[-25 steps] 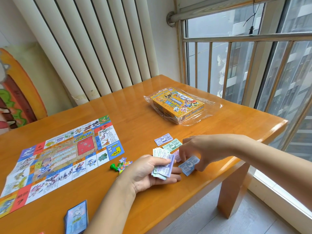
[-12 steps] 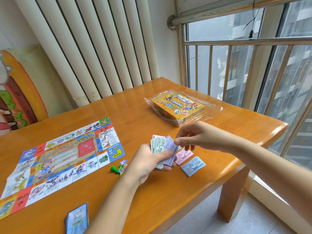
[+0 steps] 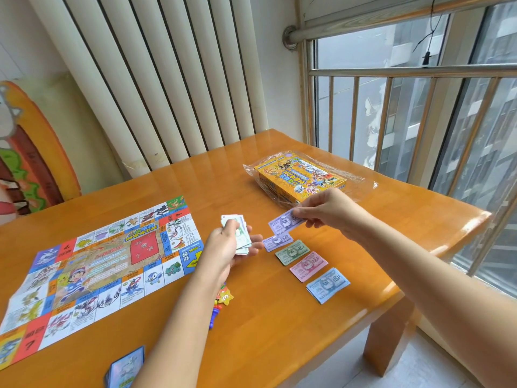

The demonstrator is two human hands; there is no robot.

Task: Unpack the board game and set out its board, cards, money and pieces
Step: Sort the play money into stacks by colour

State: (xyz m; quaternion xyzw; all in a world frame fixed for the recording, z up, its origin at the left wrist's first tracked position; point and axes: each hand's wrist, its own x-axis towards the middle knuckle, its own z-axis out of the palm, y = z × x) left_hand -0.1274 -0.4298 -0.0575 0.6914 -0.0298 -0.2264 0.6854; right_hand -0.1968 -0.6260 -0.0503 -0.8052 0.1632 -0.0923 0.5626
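Money sorting is our step: our left hand [image 3: 223, 247] grips the wad [image 3: 242, 236], our right hand [image 3: 330, 211] pinches a purple note [image 3: 282, 223], which probably belongs next on the purple pile [image 3: 275, 243].

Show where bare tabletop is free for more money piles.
Free: the table between the board and the game box, and the near strip between the pieces and the blue notes. Crowded: the note row beside the left hand.

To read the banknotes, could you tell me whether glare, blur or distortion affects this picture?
Head view: daylight glares off the far end of the table and the plastic wrap; wide-angle bows the white slats; the purple banknote in the right hand looks soft.
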